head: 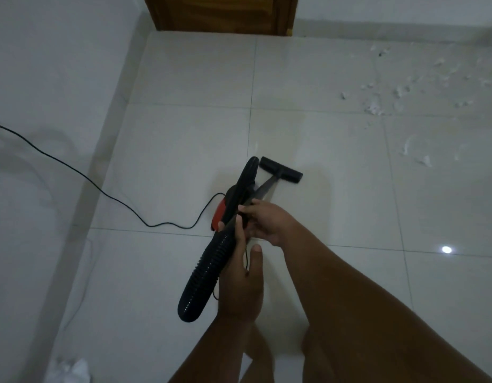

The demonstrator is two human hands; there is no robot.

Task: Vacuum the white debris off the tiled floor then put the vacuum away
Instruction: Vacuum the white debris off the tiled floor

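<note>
Above tiles, both hands (255, 244) on vacuum (228, 214)

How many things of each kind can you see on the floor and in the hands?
Vacuum: 1
Black hose: 1
Floor nozzle: 1
Black cord: 1
Hands: 2, left hand and right hand
Wooden door: 1
White debris: too many bits to count
Total: 7, plus the debris
</note>
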